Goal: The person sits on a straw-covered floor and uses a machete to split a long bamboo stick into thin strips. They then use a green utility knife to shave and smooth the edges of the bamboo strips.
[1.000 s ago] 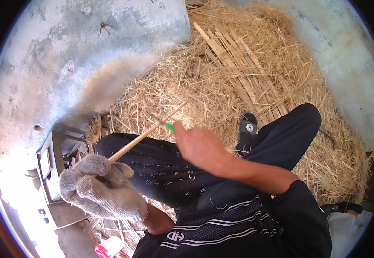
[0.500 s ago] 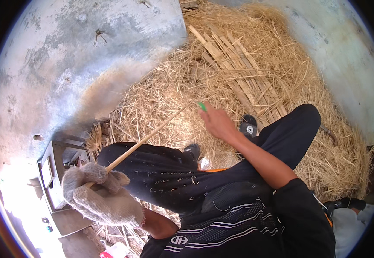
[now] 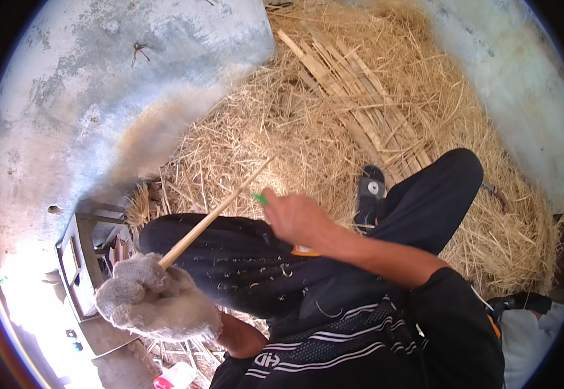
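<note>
In a thick grey-white knitted glove, my left hand point(image 3: 155, 298) is closed round the broad end of a long, tapering bamboo stick point(image 3: 212, 212). From the glove the stick slants up and right over my left thigh, its thin tip reaching above the straw. My bare right hand point(image 3: 295, 219) hovers over my lap, just right of the stick and apart from it. Its fingers are curled in, slightly blurred. A small green thing point(image 3: 260, 198) pokes out at the fingertips; its kind is unclear, and whatever lies inside the fist is hidden.
Loose straw and shavings point(image 3: 230, 142) cover the floor. Split bamboo slats point(image 3: 353, 91) lie stacked ahead. A curved tool point(image 3: 494, 194) rests by my right knee. A grey concrete block frame point(image 3: 87, 259) stands at left, walls around. Pale curls stick to my trousers point(image 3: 243, 259).
My right hand has come down and left, from beyond the stick's thin tip toward my lap. The stick and my gloved hand stay nearly in place, the tip shifting slightly left.
</note>
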The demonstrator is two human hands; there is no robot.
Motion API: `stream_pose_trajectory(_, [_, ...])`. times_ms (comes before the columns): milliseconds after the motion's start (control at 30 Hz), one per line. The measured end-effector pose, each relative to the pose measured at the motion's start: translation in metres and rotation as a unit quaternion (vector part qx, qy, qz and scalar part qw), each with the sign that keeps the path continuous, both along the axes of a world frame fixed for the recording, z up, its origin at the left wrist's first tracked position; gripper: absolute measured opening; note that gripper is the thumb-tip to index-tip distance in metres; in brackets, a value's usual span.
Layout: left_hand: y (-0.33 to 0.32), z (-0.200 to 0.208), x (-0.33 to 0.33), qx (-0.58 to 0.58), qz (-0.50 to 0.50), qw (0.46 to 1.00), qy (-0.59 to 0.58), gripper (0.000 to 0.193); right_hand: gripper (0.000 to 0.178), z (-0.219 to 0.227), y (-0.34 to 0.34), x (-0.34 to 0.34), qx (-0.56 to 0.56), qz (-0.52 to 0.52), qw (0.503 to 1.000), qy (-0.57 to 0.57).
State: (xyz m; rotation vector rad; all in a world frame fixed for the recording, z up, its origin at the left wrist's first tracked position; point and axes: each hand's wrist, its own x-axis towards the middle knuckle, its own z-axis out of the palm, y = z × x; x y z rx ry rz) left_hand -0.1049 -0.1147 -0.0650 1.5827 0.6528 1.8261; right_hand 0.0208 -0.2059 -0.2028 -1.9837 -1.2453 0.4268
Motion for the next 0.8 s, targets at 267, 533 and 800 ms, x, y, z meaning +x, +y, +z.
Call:
stream_pose_trajectory(267, [0.0,0.005,0.01,-0.013,-0.011,1.0,0.015,0.048,0.028,-0.17,-0.016,0.061,-0.158,-0.086,0.983,-0.026])
stream_pose_trajectory(533, [0.017,-0.005,-0.023,-0.001,-0.147,0.988,-0.045,0.034,0.025,-0.009,-0.009,0.048,-0.082,-0.11,0.987,0.08])
stream_pose_trajectory(800, [0.005,-0.006,-0.015,0.01,-0.164,0.986,-0.028,0.043,0.017,0.008,-0.004,-0.011,0.124,0.012,0.991,0.042])
